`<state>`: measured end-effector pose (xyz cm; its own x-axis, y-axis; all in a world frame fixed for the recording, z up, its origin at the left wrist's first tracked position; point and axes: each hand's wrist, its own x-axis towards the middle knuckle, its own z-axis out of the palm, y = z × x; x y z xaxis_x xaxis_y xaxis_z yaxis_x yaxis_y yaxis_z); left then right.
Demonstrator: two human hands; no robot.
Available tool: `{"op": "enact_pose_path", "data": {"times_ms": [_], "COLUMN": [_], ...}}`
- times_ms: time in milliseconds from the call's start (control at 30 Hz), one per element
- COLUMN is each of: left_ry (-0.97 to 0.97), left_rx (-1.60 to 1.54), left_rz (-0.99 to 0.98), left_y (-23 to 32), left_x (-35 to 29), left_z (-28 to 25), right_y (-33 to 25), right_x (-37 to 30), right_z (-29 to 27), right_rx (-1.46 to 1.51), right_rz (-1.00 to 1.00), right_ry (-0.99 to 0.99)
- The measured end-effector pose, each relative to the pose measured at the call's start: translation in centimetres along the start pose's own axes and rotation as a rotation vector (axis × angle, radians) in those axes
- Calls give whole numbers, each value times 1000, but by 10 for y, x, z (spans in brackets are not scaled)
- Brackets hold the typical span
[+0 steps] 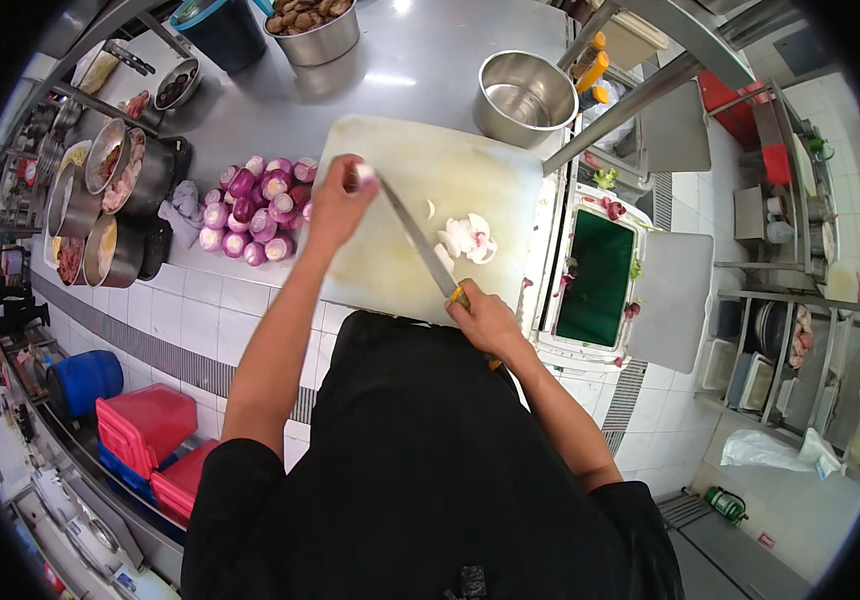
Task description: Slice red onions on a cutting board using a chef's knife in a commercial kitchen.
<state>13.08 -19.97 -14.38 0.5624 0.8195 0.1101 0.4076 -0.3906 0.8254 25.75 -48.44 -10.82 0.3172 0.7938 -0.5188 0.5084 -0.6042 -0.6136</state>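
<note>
1. At ten o'clock of the cutting board [375, 265], my left hand [335, 207] pinches a pale piece, probably onion [366, 174]; if it slips, the knife [410, 232] may nick that hand.
2. At five o'clock, my right hand [487, 324] grips the knife; loose grip may twist it.

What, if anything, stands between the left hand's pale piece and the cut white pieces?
The knife in the right hand: its blade slants between the left hand and the cut white pieces, tip near the pale piece. A thin sliver also lies on the cutting board, left of those pieces.
</note>
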Motion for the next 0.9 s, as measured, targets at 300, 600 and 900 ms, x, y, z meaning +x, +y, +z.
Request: {"op": "enact_pose_path", "data": {"times_ms": [300, 600, 900], "left_ry": [-87, -270, -383], "left_rx": [111, -23, 0], "left_rz": [31, 217, 310], "left_y": [4, 27, 38], "left_x": [-83, -92, -89], "left_z": [19, 38, 55], "right_y": [-4, -19, -35], "right_x": [1, -6, -29], "right_z": [-23, -29, -51], "right_rx": [-53, -97, -311], "right_rz": [53, -50, -52], "right_ry": [168, 195, 86]}}
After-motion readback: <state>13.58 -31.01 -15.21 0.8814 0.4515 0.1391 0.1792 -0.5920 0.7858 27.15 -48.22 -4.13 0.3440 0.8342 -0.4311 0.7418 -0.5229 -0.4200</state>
